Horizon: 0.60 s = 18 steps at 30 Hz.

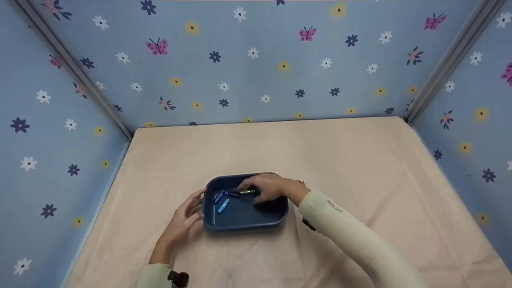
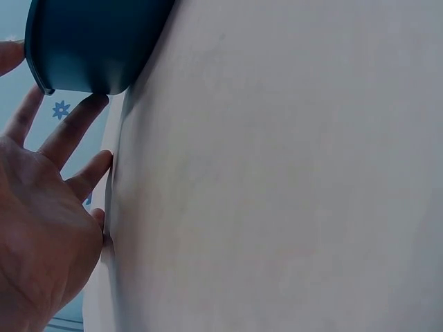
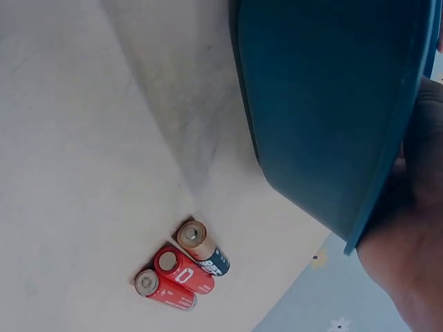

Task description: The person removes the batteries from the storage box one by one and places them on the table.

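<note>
A dark blue rectangular tub sits on the cloth-covered table. My left hand touches its left wall with fairly straight, spread fingers; in the left wrist view that hand has its fingertips against the tub. Over the rim from the right reaches my right hand. Its index finger and thumb stand apart beside a green battery, and its other fingers are hidden. Further left in the tub lie a light blue battery and a dark blue battery, with another dark one.
Outside the tub, the right wrist view shows two red batteries and a copper-and-black battery close together on the table. Blue flowered panels enclose the back and sides. The pale cloth has creases at right.
</note>
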Tool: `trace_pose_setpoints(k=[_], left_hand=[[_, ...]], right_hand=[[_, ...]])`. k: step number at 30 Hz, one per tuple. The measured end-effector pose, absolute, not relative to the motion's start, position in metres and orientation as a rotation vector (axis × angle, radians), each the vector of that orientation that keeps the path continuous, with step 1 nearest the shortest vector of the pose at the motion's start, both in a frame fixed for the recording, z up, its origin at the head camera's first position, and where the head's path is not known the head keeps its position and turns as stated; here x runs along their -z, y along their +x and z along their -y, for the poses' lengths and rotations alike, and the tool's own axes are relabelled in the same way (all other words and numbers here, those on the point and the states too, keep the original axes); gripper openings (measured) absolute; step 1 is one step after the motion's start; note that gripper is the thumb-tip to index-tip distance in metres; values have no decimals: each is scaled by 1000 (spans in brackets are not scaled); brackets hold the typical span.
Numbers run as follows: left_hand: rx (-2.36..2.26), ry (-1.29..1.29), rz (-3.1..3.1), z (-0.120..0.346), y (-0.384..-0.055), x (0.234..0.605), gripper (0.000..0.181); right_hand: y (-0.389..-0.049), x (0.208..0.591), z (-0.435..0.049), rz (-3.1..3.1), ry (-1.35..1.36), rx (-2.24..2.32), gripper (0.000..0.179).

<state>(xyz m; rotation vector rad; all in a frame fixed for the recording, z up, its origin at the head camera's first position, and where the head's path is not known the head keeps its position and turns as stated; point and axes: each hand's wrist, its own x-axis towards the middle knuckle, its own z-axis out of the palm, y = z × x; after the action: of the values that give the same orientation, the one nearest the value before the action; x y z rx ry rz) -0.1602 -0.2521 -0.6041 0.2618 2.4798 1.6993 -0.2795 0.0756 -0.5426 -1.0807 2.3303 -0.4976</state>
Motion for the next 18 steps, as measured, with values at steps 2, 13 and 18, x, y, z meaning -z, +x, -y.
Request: trace_pose_setpoints(k=[2,13,18], left_hand=[[-1696,260,-2479,252,-160,603,75],[-1687,240,-2465,253,-161,602,76],[-1703,250,-2457,253,-160,603,76]], right_hand=[[-279,543,-74,-2334,-1083,479,62],[-274,545,-73,-2370,-1111,339,58],[-272,544,-71,-2353,-1129,286,61]])
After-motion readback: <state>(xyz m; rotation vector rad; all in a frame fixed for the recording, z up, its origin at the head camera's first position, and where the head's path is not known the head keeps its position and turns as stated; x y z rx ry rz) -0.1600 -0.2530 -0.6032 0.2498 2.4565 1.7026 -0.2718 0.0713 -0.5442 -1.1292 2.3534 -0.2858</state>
